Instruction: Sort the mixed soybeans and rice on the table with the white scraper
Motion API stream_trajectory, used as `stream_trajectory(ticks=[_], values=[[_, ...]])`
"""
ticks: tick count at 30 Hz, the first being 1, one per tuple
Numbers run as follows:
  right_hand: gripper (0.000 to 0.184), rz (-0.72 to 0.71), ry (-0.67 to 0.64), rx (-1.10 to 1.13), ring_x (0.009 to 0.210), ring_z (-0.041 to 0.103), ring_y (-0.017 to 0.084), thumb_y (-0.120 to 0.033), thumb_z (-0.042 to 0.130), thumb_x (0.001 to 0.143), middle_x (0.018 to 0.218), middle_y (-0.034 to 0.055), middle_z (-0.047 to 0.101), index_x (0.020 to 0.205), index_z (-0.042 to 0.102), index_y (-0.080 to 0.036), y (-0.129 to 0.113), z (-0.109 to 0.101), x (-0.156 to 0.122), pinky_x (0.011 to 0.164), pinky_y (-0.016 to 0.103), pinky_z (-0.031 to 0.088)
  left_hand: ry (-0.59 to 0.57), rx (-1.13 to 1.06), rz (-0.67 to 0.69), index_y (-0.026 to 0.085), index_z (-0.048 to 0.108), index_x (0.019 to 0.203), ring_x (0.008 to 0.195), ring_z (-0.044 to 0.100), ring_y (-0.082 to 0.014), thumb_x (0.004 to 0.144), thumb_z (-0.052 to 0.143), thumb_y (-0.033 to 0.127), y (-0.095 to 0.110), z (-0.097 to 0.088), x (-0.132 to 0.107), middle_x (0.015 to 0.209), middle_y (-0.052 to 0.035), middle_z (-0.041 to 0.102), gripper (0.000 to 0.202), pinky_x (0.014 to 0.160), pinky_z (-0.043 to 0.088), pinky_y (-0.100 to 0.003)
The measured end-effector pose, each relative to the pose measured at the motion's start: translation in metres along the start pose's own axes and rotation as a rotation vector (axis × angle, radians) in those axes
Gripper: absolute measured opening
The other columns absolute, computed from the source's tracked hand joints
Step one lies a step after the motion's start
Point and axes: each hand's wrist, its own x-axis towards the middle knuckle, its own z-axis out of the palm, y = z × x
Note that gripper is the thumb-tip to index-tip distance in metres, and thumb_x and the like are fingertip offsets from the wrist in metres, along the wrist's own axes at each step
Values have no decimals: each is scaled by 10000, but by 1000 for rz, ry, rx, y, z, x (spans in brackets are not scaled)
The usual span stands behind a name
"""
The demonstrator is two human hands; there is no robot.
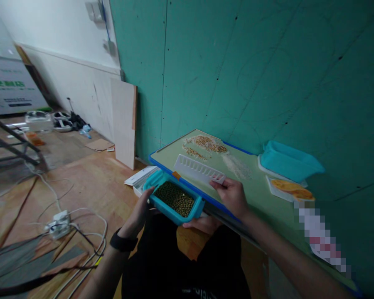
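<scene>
My left hand (142, 203), with a black band on its wrist, grips the left end of a teal plastic tub (171, 216). Dark green beans (168, 192) fill one side of the tub, paler round beans (185, 204) the other. The tub is at the table's near edge, above my lap. In my right hand (232, 193) is the end of a white slotted plastic strip (199, 168), held over the tabletop. Past the strip lie tan beans (207, 143) and white grains (237, 166). Bare skin (202, 224) shows below the tub; I cannot tell whose or which part.
The light green table (258, 199) has a blue edge and adjoins a green wall (205, 62). At its right stand another teal tub (291, 160) and a white tray with something orange (291, 189). Cables and a power strip (58, 224) lie on the floor at left.
</scene>
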Motion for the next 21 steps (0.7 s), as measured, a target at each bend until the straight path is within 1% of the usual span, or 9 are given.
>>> stream_trajectory(ticks=[2, 5, 7, 9, 11, 13, 16, 18, 21], values=[[189, -9, 50, -43, 936, 846, 338, -325, 745, 890, 983, 98, 877, 948, 880, -207, 8, 4, 25, 830, 398, 666, -28, 5, 1, 197, 652, 1461, 1065, 777, -345, 940, 719, 570, -3, -4, 3, 1320, -158, 788, 644, 736, 678, -411], [144, 11, 88, -196, 982, 842, 330, -225, 744, 883, 1023, 114, 874, 941, 874, -202, 20, 9, 67, 865, 382, 646, -11, 12, 2, 201, 675, 1447, 1066, 788, -359, 935, 725, 589, -4, -5, 6, 1328, -159, 797, 644, 760, 687, -443], [129, 44, 80, -309, 984, 840, 323, -212, 751, 898, 1033, 126, 872, 938, 873, -198, 23, 13, 89, 852, 362, 632, -12, 11, -1, 215, 678, 1455, 1118, 784, -374, 946, 716, 589, -4, -5, 6, 1339, -159, 804, 633, 790, 690, -468], [126, 68, 65, -395, 987, 838, 318, -216, 762, 911, 1041, 141, 870, 957, 876, -186, 24, 17, 103, 838, 344, 620, -22, 5, -18, 221, 682, 1458, 1157, 778, -387, 949, 713, 596, -3, -4, 5, 1330, -163, 813, 633, 816, 689, -488], [130, 80, 53, -443, 985, 838, 313, -216, 773, 911, 1040, 148, 870, 976, 878, -176, 24, 20, 111, 834, 333, 613, -30, 1, -27, 217, 693, 1449, 1156, 780, -389, 943, 718, 609, -2, -4, 5, 1303, -166, 825, 640, 827, 685, -491], [130, 86, 42, -454, 965, 838, 308, -219, 781, 903, 1028, 144, 871, 978, 879, -177, 26, 23, 116, 824, 330, 614, -32, 6, -24, 211, 713, 1428, 1116, 789, -380, 923, 730, 632, -3, -5, 5, 1264, -162, 836, 658, 816, 680, -473], [99, 67, 33, -432, 897, 834, 296, -234, 796, 878, 966, 122, 874, 920, 875, -194, 34, 25, 121, 790, 330, 617, -28, 4, -39, 192, 734, 1393, 1054, 794, -364, 886, 754, 649, -5, -7, 7, 1193, -152, 847, 683, 792, 673, -444], [68, 39, 41, -407, 850, 828, 285, -240, 807, 852, 904, 102, 871, 864, 866, -208, 39, 25, 123, 776, 329, 619, -34, -14, -38, 187, 736, 1376, 1023, 794, -355, 870, 772, 637, -6, -9, 8, 1172, -140, 841, 678, 783, 672, -442], [51, 12, 48, -357, 837, 825, 280, -239, 814, 828, 860, 91, 866, 828, 854, -207, 44, 23, 124, 791, 335, 625, -26, -23, -20, 170, 733, 1335, 945, 795, -339, 856, 791, 620, -7, -9, 8, 1083, -122, 830, 660, 758, 669, -440]])
